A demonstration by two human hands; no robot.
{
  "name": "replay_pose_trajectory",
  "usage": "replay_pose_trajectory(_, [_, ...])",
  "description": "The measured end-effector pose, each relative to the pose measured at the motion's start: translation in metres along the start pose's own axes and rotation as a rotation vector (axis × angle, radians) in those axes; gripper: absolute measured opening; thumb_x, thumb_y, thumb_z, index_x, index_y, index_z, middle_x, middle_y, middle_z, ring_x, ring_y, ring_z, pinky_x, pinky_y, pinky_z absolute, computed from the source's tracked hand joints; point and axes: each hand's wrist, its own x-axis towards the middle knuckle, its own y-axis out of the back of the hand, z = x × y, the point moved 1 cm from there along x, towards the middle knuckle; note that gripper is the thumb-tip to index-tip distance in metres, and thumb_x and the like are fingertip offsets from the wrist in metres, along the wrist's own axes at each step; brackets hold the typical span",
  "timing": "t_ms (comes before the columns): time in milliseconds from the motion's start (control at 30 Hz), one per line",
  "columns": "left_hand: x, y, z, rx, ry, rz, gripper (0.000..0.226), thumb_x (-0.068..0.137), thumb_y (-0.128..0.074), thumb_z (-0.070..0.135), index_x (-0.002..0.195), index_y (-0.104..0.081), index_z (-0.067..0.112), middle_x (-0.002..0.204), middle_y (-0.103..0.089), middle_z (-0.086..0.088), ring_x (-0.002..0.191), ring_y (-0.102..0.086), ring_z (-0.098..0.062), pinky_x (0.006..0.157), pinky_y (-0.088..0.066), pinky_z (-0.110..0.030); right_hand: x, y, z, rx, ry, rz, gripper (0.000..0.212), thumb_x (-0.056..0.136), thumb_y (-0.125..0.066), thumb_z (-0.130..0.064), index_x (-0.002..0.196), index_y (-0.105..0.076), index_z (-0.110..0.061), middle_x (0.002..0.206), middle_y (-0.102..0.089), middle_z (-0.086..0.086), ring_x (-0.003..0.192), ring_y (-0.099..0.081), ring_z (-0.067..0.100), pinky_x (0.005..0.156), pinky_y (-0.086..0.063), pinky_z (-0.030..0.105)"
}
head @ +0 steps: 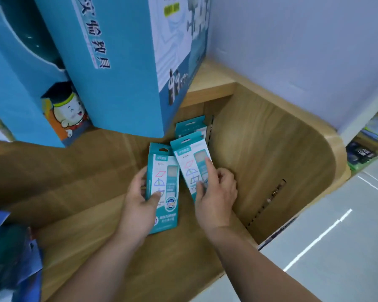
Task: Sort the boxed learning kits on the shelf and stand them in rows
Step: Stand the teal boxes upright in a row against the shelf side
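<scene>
Two slim teal-and-white kit boxes with coloured shape drawings are in my hands above the wooden shelf [85,192]. My left hand [140,199] grips the left box [165,182], thumb across its front and fingers along its left edge. My right hand [216,192] pinches the right box [192,162], which tilts to the left, index finger stretched up its right side. A third box [190,126] of the same kind stands behind them by the shelf's back panel.
Large blue cartons [118,73] stand on the upper shelf at the back left, one with a cartoon graduate [66,112]. The shelf's curved wooden side wall [282,160] rises on the right. Blue packaging [13,247] lies at the lower left; grey floor [336,247] to the right.
</scene>
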Motion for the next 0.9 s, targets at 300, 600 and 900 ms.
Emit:
replay_pose_trajectory(300, [-0.005, 0.022, -0.007, 0.082, 0.003, 0.051, 0.061, 0.092, -0.063, -0.005, 0.133, -0.047, 0.036, 0.105, -0.065, 0.003, 0.09, -0.065, -0.007, 0.078, -0.057, -0.028, -0.008, -0.013, 0.016, -0.062, 0.058, -0.23, 0.075, 0.092, -0.063, -0.039, 0.154, -0.022, -0.044, 0.151, -0.022, 0.003, 0.134, -0.03, 0.026, 0.113, -0.035, 0.041])
replay_pose_trajectory(600, [-0.012, 0.033, -0.011, 0.113, -0.012, 0.048, 0.064, 0.086, -0.071, -0.005, 0.135, -0.049, 0.03, 0.102, -0.064, -0.003, 0.087, -0.06, -0.02, 0.079, -0.056, -0.03, 0.002, -0.02, 0.004, 0.031, 0.11, -0.246, 0.084, 0.093, -0.06, -0.011, 0.156, -0.013, -0.04, 0.162, -0.005, 0.005, 0.143, -0.019, 0.028, 0.109, -0.042, 0.037])
replay_pose_trajectory(900, [-0.01, 0.033, -0.01, 0.057, -0.014, 0.008, 0.065, 0.083, -0.072, -0.008, 0.133, -0.05, 0.027, 0.107, -0.065, -0.008, 0.089, -0.061, -0.022, 0.081, -0.057, -0.038, 0.02, -0.015, 0.005, 0.201, 0.058, -0.446, 0.079, 0.1, -0.053, -0.02, 0.155, -0.004, -0.047, 0.162, -0.003, -0.011, 0.15, -0.018, 0.016, 0.112, -0.036, 0.031])
